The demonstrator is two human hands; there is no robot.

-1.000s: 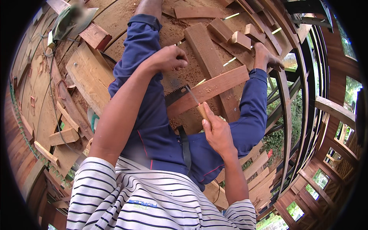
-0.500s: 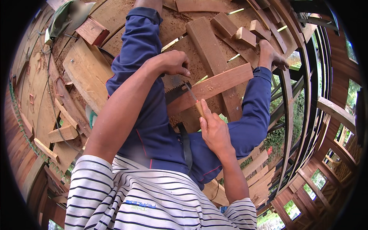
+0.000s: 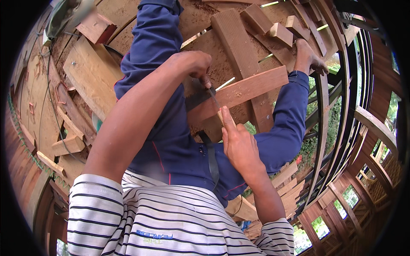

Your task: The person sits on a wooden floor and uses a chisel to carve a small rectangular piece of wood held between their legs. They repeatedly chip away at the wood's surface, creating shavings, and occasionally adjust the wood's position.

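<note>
My right hand (image 3: 241, 145) is wrapped round the wooden handle of a slim metal file (image 3: 215, 98), its index finger stretched along the handle. The file slants away to my left hand (image 3: 197, 66), whose thumb and fingers pinch the tip. Under the file lies a dark toothed saw blade (image 3: 195, 101) against a reddish wooden board (image 3: 252, 88). Some sawdust is on the board. The board's far end rests near my bent right leg (image 3: 284, 115). Most of the saw is hidden by my left leg (image 3: 151, 64) and the board.
A thick beam (image 3: 235, 42) lies beneath the board. Several cut wood blocks (image 3: 282, 34) sit by my bare right foot (image 3: 308, 57). To the left are a wide plank (image 3: 92, 77), wood offcuts (image 3: 68, 146) and a cable (image 3: 54, 91). Open framing with gaps (image 3: 324, 115) is on the right.
My left hand has come down onto the file's tip and pinches it; before, it hovered just above. My right hand keeps its grip on the handle. The whole view has shifted slightly.
</note>
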